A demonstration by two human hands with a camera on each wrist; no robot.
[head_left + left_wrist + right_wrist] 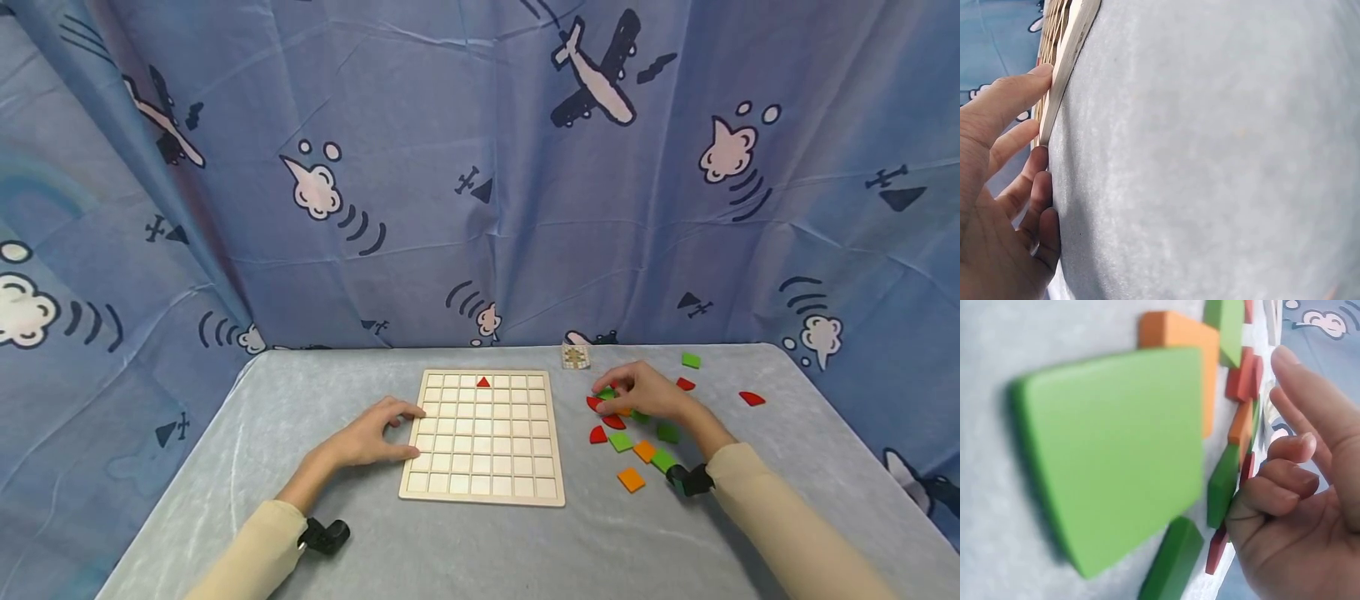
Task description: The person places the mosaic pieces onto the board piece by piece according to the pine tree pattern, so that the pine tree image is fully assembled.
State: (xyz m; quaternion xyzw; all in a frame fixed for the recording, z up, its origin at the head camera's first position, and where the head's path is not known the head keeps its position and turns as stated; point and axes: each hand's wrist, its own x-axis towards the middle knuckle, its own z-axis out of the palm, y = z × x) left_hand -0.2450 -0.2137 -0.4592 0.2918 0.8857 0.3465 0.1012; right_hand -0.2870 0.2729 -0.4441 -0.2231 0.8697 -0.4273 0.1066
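My left hand point(369, 433) rests at the left edge of a pale wooden grid board point(482, 437). Its thumb and a finger touch the board's side, seen close up in the left wrist view. One red triangle point(483, 382) lies in the board's top row. Over a scatter of flat pieces to the right is my right hand point(647, 390), thumb and index finger apart, other fingers bent. Near its fingertips lie a green piece point(606, 393) and a red rounded piece point(593, 404); whether it touches them I cannot tell. A green tile point(1113, 456) looms large in the right wrist view.
Several green, orange and red pieces lie below the right hand, among them an orange tile point(632, 480). A red piece point(752, 398) and a green tile point(691, 360) lie farther right. A small patterned card point(576, 357) sits at the table's back edge, before a blue curtain point(420, 275).
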